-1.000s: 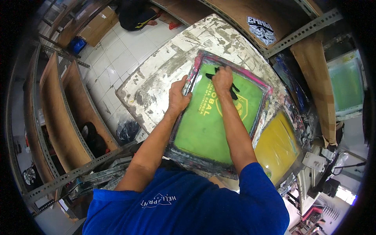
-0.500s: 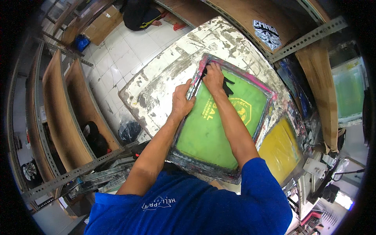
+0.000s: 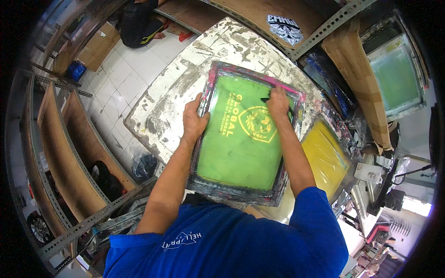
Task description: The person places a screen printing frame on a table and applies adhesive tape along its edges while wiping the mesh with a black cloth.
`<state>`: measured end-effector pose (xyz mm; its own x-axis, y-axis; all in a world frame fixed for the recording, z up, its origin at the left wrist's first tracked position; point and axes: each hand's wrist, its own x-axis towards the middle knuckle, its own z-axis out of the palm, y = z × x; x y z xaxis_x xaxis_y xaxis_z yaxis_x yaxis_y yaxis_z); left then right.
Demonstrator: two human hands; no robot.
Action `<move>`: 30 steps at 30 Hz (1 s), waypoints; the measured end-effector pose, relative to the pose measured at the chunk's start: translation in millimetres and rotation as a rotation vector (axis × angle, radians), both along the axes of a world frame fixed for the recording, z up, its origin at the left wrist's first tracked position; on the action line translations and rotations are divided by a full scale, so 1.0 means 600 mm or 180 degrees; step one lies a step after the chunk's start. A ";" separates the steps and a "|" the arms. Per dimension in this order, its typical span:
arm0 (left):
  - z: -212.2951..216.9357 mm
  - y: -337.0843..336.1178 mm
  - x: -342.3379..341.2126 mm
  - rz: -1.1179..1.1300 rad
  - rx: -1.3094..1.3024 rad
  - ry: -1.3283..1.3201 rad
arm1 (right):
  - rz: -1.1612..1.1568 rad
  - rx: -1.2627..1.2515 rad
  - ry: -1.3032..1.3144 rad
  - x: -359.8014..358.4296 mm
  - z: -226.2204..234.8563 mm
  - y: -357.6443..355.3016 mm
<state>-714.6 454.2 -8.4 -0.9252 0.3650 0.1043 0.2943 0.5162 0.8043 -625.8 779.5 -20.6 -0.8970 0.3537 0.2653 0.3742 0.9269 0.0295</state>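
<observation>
A screen printing frame [image 3: 241, 196] with a green mesh [image 3: 232, 162] lies on a worn, paint-stained white tabletop [image 3: 181, 69]. Yellow lettering and a round crest [image 3: 258, 124] show on the mesh. My left hand [image 3: 194, 119] is closed around the frame's left side rail. Near the upper right corner, my right hand [image 3: 278, 103] presses a black cloth [image 3: 265, 99] against the mesh along the frame's inner edge. Most of the cloth is hidden under my fingers. Pink stains mark the frame's far rail.
To the right, a yellow screen [image 3: 326, 155] under clear film lies close by. Wooden shelves [image 3: 69, 153] with metal uprights stand at the left. Another green screen [image 3: 399, 78] leans at the far right, past brown cardboard [image 3: 354, 69]. Someone in dark clothes [image 3: 139, 28] is on the tiled floor.
My right hand has moved with the black cloth from the frame's upper left corner to the upper right. My left hand still holds the left rail. The frame sits straighter in view.
</observation>
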 end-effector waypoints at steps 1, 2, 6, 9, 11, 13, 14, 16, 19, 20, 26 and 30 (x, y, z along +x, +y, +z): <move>0.001 0.000 -0.001 -0.0003 0.0005 -0.0043 | -0.0155 -0.0026 -0.0025 0.020 0.001 0.019; 0.004 0.001 0.001 -0.0011 0.0008 -0.0090 | -0.0357 0.0071 -0.0217 0.033 0.009 0.032; 0.023 0.000 0.004 0.0039 0.0004 -0.0192 | -0.0681 0.0558 -0.0866 0.035 0.027 0.047; 0.013 0.009 0.003 -0.0052 -0.0123 0.0097 | -0.0758 0.0452 -0.0808 0.025 0.015 0.063; 0.003 0.009 0.001 -0.0025 -0.0236 0.0204 | -0.0853 0.0045 -0.0647 0.012 0.005 0.057; -0.007 0.001 -0.002 0.0061 -0.0253 0.0279 | -0.0945 -0.0508 -0.0506 -0.027 0.037 -0.003; -0.013 0.000 -0.002 0.0070 -0.0258 0.0242 | -0.0717 -0.0456 -0.0469 -0.046 0.044 -0.035; -0.010 0.006 0.001 -0.0006 -0.0271 0.0146 | -0.0307 -0.0319 -0.0264 -0.088 0.008 -0.071; -0.001 0.006 0.000 -0.0001 -0.0384 0.0067 | 0.0110 -0.0590 -0.0097 -0.160 0.008 -0.153; 0.002 0.006 -0.002 -0.0020 -0.0383 0.0061 | 0.0340 -0.0708 -0.0105 -0.180 0.007 -0.171; 0.005 0.001 -0.003 -0.0073 0.0045 0.0092 | 0.1108 -0.1111 0.0318 -0.201 0.016 -0.191; 0.001 0.000 -0.002 -0.0065 -0.0027 0.0162 | 0.0665 -0.0638 0.0042 -0.110 0.020 -0.106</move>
